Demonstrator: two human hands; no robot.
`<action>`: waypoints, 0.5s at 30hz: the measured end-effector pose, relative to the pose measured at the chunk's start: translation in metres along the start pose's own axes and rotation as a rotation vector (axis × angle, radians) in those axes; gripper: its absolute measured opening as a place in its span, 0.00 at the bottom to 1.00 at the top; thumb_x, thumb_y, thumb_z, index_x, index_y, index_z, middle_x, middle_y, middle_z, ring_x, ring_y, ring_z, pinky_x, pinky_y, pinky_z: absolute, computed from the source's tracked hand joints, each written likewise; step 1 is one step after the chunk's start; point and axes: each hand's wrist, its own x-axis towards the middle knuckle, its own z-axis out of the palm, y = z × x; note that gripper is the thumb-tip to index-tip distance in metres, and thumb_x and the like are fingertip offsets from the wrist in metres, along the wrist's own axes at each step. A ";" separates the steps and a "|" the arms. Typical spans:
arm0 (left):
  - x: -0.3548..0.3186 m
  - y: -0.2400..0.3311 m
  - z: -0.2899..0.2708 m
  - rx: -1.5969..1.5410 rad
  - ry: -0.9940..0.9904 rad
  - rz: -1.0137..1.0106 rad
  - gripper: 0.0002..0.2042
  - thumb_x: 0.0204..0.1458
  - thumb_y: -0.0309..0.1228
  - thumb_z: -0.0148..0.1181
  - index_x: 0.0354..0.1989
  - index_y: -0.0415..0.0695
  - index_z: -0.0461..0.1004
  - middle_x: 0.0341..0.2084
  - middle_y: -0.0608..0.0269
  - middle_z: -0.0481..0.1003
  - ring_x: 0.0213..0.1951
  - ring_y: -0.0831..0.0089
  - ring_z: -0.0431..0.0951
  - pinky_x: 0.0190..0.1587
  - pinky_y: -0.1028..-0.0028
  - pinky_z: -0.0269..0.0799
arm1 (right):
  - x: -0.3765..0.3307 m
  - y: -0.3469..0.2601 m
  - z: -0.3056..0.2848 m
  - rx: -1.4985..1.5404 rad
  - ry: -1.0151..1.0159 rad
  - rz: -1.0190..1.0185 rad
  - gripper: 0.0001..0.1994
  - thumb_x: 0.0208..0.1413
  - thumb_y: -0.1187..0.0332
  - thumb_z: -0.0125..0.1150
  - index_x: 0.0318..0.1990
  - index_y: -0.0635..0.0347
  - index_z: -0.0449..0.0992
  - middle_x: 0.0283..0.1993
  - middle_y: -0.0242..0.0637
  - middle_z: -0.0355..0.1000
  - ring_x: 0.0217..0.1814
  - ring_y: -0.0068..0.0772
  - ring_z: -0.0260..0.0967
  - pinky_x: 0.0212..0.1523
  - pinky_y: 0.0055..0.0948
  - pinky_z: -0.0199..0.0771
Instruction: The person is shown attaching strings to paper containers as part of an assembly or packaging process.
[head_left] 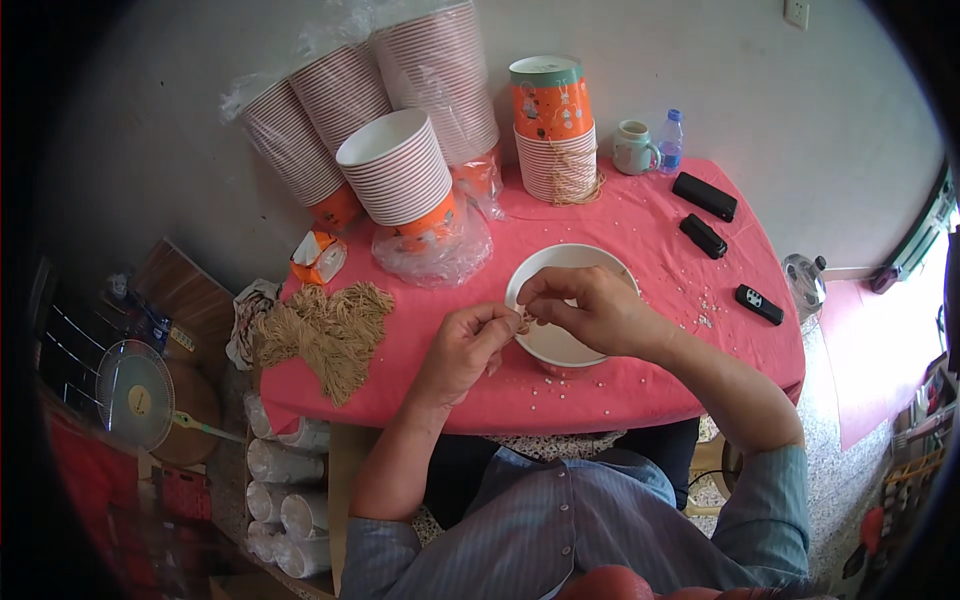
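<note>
Pinching tan string [524, 320] at white cup [560, 345] rim: left hand [468, 345], right hand [585, 308]; cup interior mostly hidden.

Both forearms enter from the lower edge and converge at centre. The left hand [462, 345] is curled, thumb and fingers [497, 318] pinched together. The right hand [585, 308] arches over from the right, fingertips pinched, meeting the left's.

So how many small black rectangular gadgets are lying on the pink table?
3, all on the table's right side: one near the plastic bottle, one just below it, and one by the right edge.
</note>
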 end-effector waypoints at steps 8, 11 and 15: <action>-0.001 0.005 0.002 -0.081 -0.007 -0.018 0.10 0.72 0.33 0.62 0.43 0.41 0.84 0.22 0.81 0.68 0.22 0.90 0.62 0.25 0.81 0.60 | -0.014 0.006 -0.003 -0.283 0.070 -0.123 0.09 0.62 0.71 0.69 0.48 0.61 0.83 0.41 0.42 0.86 0.45 0.40 0.86 0.46 0.40 0.82; -0.001 0.005 0.003 -0.087 -0.009 -0.033 0.10 0.72 0.33 0.61 0.43 0.41 0.83 0.22 0.81 0.68 0.22 0.91 0.62 0.25 0.81 0.60 | -0.014 0.004 -0.001 -0.343 0.084 -0.168 0.09 0.60 0.70 0.70 0.46 0.59 0.84 0.40 0.42 0.86 0.43 0.43 0.85 0.47 0.42 0.81; -0.001 0.007 0.005 -0.063 -0.021 -0.030 0.10 0.72 0.33 0.61 0.42 0.41 0.83 0.21 0.81 0.67 0.21 0.90 0.62 0.25 0.81 0.60 | -0.012 0.002 0.002 -0.395 0.056 -0.142 0.07 0.59 0.67 0.71 0.42 0.57 0.86 0.37 0.39 0.86 0.40 0.44 0.84 0.48 0.44 0.80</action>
